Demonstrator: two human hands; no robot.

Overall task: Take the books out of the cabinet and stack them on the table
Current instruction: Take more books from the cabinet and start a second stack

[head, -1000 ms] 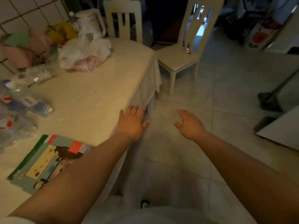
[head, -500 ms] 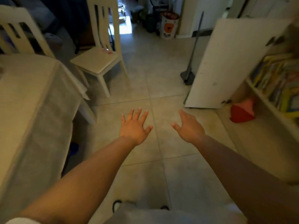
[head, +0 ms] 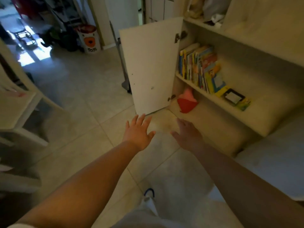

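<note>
A row of colourful books [head: 199, 66] stands on the middle shelf of the open cabinet [head: 246, 51] at the right. One more book [head: 234, 98] lies flat at the right end of that row. My left hand [head: 139, 133] and my right hand [head: 187, 134] are stretched out over the tiled floor, below the cabinet's open door [head: 149, 63]. Both hands are empty with fingers spread, well short of the books. The table is out of view.
A red and pink thing [head: 186, 102] lies on the cabinet's bottom shelf. A white chair [head: 18, 116] stands at the left edge. A toy bin [head: 89, 39] stands far back, and a mop or broom [head: 122, 63] leans behind the door.
The view has swung right from the table and its book to the open cabinet. The bookshelf is now much nearer. Both hands stay empty and spread.
</note>
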